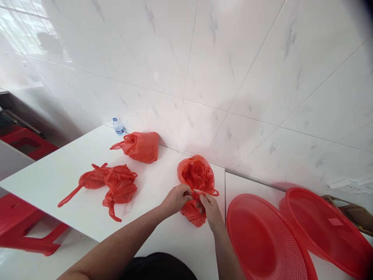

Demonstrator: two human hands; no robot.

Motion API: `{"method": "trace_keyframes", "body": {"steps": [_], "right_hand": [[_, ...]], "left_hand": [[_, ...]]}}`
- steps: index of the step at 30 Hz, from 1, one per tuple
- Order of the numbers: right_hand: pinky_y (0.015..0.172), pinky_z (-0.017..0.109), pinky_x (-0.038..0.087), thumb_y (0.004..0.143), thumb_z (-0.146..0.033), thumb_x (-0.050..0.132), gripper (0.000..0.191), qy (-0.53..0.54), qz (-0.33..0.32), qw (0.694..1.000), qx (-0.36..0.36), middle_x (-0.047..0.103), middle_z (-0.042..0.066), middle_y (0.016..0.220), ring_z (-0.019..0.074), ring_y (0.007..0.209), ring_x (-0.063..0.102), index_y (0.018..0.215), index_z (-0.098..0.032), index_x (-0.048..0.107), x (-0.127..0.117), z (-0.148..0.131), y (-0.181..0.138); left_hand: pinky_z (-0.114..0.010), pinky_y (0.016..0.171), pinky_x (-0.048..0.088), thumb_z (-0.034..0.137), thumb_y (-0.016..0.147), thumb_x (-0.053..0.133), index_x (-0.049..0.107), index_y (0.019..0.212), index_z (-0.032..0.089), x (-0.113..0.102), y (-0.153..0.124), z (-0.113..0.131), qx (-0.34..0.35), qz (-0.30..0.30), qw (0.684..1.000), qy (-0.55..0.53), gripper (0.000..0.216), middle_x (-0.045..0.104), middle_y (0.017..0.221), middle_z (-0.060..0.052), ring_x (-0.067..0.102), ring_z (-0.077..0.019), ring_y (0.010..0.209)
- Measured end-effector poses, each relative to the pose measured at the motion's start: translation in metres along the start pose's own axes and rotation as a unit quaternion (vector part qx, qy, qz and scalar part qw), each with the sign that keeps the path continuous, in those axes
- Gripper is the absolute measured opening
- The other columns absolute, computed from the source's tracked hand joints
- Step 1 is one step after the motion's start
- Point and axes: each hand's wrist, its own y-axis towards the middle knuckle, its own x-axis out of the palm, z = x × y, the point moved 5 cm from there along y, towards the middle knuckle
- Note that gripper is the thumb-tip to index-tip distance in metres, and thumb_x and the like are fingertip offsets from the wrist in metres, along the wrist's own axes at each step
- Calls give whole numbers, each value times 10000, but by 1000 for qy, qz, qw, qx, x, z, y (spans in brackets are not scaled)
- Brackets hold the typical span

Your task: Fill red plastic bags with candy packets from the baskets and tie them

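Bundled bags (pixel 121 188), red, left of the left hand (pixel 176 200), one tail pointing left. Bottle (pixel 119 127), beyond them. Filled bag (pixel 145 147), beyond the left hand, narrow end pointing left. Left hand, pinching red plastic. Held bag (pixel 199 182), between and beyond the hands, long axis wall-to-body, loop pointing right. Right hand (pixel 211 210), pinching likewise. Basket (pixel 259 233), right of it.
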Motion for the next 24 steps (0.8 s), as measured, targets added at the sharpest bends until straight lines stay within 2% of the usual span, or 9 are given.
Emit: {"method": "trace_keyframes", "body": {"steps": [3, 6, 8, 10, 12, 15, 18, 21, 24], "right_hand": [[581, 275, 372, 829, -526, 540, 392, -25, -51, 998, -23, 549, -15, 654, 120, 561, 433, 1030, -238, 715, -4, 0, -5], [618, 291, 381, 882, -535, 422, 436, -57, -60, 996, -24, 539, -10, 629, 139, 589, 448, 953, -243, 739, -5, 2, -8], [652, 296, 401, 866, -483, 472, 364, -69, -59, 996, -18, 591, 2, 695, 150, 641, 492, 931, -242, 738, -3, 3, -8], [721, 304, 431, 807, -383, 575, 249, -63, -51, 996, -22, 652, 19, 856, 168, 758, 553, 955, -239, 715, -1, 2, -8], [762, 316, 450, 762, -306, 612, 278, -51, -31, 998, -28, 661, 28, 953, 182, 845, 576, 1028, -242, 665, 0, 2, -6], [698, 307, 453, 734, -247, 600, 336, -88, 43, 995, -29, 627, -9, 802, 169, 748, 562, 1070, -243, 607, -4, 5, -2], [670, 305, 435, 707, -206, 566, 250, -171, 117, 978, -32, 593, -25, 724, 168, 691, 541, 947, -244, 626, -11, 9, 1], [693, 315, 431, 717, -221, 538, 157, -206, 130, 969, -30, 649, 4, 806, 189, 745, 577, 836, -246, 637, -12, 12, 2], [694, 314, 425, 748, -240, 497, 164, -196, 116, 973, -27, 670, 5, 819, 192, 749, 589, 823, -253, 642, -8, 14, 1]], "left_hand": [[-256, 614, 421, 184, 747, 542, 569, 725, 199, 2, 2, -8, -17, 8, 1000, 13, 37, 583, 720, 29, 530, -140, 679], [-270, 685, 463, 153, 743, 545, 581, 715, 196, 2, 2, -8, 4, 29, 1000, 4, 63, 622, 821, -1, 567, -145, 743], [-291, 789, 476, 140, 735, 566, 580, 692, 195, 2, 2, -5, 24, 32, 999, -16, 71, 656, 950, -29, 601, -165, 874], [-305, 861, 463, 151, 735, 586, 575, 688, 196, 3, 2, -3, 25, 15, 999, -33, 66, 672, 1040, -36, 604, -181, 976], [-298, 823, 466, 163, 744, 571, 574, 716, 201, 5, 0, -3, 8, -13, 999, -39, 47, 689, 992, -21, 614, -176, 927], [-261, 660, 440, 188, 753, 539, 567, 740, 202, 9, -2, -4, -10, -38, 999, -26, 34, 657, 776, 21, 581, -147, 722], [-247, 595, 389, 228, 753, 545, 553, 719, 197, 10, -4, -5, -19, -33, 999, -11, 47, 601, 696, 40, 531, -134, 657], [-244, 586, 372, 240, 752, 548, 542, 704, 196, 11, -5, -5, -22, -31, 999, -12, 65, 577, 678, 45, 510, -129, 647], [-246, 600, 380, 248, 752, 549, 540, 701, 197, 11, -5, -5, -24, -29, 999, -11, 73, 581, 683, 43, 510, -131, 656]]}}
